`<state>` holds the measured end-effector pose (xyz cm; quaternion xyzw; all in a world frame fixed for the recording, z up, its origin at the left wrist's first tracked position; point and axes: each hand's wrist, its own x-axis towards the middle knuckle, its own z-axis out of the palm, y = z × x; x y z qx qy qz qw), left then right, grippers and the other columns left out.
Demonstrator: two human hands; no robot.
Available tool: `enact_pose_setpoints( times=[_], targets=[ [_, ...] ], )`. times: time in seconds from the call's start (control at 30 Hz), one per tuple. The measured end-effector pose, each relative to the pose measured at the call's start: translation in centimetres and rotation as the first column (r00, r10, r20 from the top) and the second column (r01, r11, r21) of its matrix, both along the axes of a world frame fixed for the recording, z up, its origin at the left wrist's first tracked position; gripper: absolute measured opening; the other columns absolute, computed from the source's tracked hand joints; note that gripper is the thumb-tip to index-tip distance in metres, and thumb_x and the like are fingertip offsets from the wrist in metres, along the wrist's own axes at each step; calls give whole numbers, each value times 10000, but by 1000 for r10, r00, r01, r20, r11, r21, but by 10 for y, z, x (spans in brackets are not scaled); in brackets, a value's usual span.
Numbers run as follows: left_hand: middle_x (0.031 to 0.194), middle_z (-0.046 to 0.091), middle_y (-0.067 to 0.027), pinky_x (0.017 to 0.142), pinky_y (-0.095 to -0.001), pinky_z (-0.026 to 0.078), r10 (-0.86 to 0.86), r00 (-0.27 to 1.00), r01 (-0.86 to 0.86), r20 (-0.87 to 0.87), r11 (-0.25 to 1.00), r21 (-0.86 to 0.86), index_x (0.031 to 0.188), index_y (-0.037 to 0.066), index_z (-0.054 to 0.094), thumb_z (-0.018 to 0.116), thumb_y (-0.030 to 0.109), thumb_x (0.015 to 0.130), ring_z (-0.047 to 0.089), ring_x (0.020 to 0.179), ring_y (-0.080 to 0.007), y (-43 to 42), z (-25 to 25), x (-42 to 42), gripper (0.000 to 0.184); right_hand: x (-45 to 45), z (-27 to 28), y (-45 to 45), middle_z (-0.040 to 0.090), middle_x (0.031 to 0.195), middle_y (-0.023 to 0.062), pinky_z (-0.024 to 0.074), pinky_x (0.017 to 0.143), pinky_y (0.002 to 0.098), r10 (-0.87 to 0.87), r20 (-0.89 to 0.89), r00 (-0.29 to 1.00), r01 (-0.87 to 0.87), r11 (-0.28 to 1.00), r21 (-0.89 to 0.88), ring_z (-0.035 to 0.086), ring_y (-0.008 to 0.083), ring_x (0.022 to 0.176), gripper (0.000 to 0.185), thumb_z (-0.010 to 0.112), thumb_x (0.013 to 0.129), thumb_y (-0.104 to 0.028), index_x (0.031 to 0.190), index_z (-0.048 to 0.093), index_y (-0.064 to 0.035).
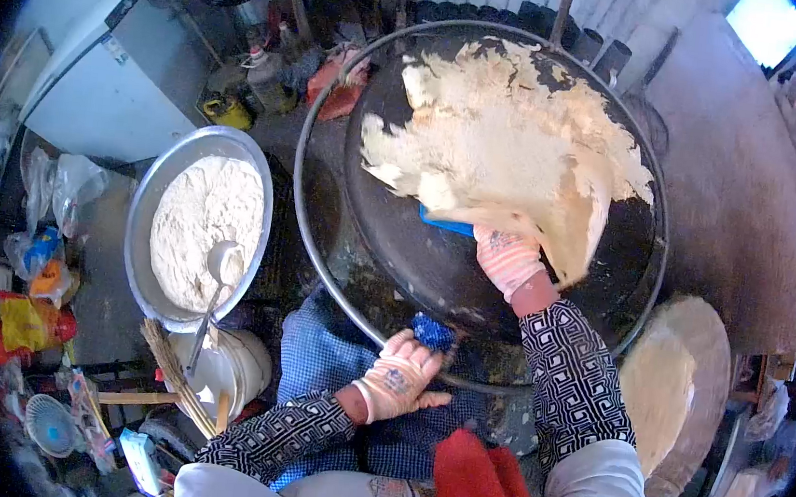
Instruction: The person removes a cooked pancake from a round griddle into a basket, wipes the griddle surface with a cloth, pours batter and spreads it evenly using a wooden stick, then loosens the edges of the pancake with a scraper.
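Note:
My right hand (506, 258), in a striped, pale-palmed work glove, is closed on a flat blue scraper (446, 221) low on the round dark griddle (398, 249). A large thin, ragged-edged flatbread (502, 133) covers the griddle's upper part; its near edge is lifted and folded over beside this hand, hiding part of the scraper. By the griddle's near rim, my left hand (399, 380) wears a matching glove. Its fingers are stretched out and the thumb points aside. The fingertips touch a crumpled blue scrubber or cloth (432, 331); a firm hold on it is not visible.
To the left stands a metal basin (136, 250) of pale dough (196, 227) with a ladle (219, 264) in it. A white bucket (245, 368) and a straw brush (176, 376) are below. Flatbread (655, 392) lies on a round board (709, 378) at right, near a brown tabletop (742, 207).

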<state>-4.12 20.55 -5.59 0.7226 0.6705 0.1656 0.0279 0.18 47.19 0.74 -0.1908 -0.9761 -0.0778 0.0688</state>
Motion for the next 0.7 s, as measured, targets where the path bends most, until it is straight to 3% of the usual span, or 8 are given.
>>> enact_pose_setpoints(
  times=[0.07,0.1,0.13,0.2,0.33,0.5,0.6,0.7],
  targets=[
    [1028,592,-141,1061,-541,321,-67,998,67,-4,996,-65,1132,88,639,638,604,806,553,1056,-313,-9,18,-12,610,-4,24,-3,594,1302,169,471,984,489,-158,49,986,162,983,-90,591,365,1151,387,449,924,-221,1265,563,-77],
    [1038,595,-136,1072,-535,305,-23,996,-19,-81,878,-479,1140,101,648,663,594,778,556,1067,-305,-1,61,-27,612,-2,28,-8,594,1306,169,479,973,490,-238,81,968,247,960,-134,595,365,1150,394,444,926,-211,1281,551,-79],
    [1050,596,-133,1087,-570,262,58,982,-107,-179,955,-277,1115,109,659,623,650,768,543,1097,-318,-20,45,-52,644,10,8,-8,608,1281,166,484,964,479,-155,-75,985,163,978,127,611,370,1116,379,423,937,-194,1275,557,-85],
    [1057,590,-131,1085,-647,197,102,954,-98,-282,995,31,1052,102,653,494,820,694,503,1158,-358,-34,18,-108,817,10,1,-3,608,1280,166,489,955,481,-154,-107,982,166,979,118,615,370,1109,381,426,934,-183,1280,552,-86],
    [800,543,-90,1068,-587,274,-23,936,-17,-353,994,-109,754,121,633,576,857,555,542,919,-325,-34,7,-92,765,17,-4,6,633,1189,194,506,922,469,-186,-136,973,201,974,109,640,337,1061,362,448,919,-170,1244,554,-49],
    [1034,601,-59,1086,-543,277,-120,992,126,-44,974,188,1066,155,640,655,634,761,563,1100,-273,-64,-9,-38,568,13,11,11,675,1110,141,503,871,445,-287,-78,955,297,910,289,665,282,1003,301,507,853,-142,1133,581,-59],
    [1112,597,-67,1082,-578,238,22,985,-3,-169,994,113,1072,158,645,607,652,784,506,1186,-287,-72,4,-59,573,10,35,14,700,1066,142,530,846,431,-373,-6,928,371,919,135,691,276,986,232,477,891,-124,1077,607,-73],
    [945,568,-74,1056,-580,269,-20,976,23,-218,1000,9,899,150,635,593,684,734,520,1037,-309,-70,7,-81,560,6,49,19,717,1014,150,535,840,423,-399,-8,917,398,911,109,696,285,968,215,477,894,-125,1033,632,-75]
  ],
)
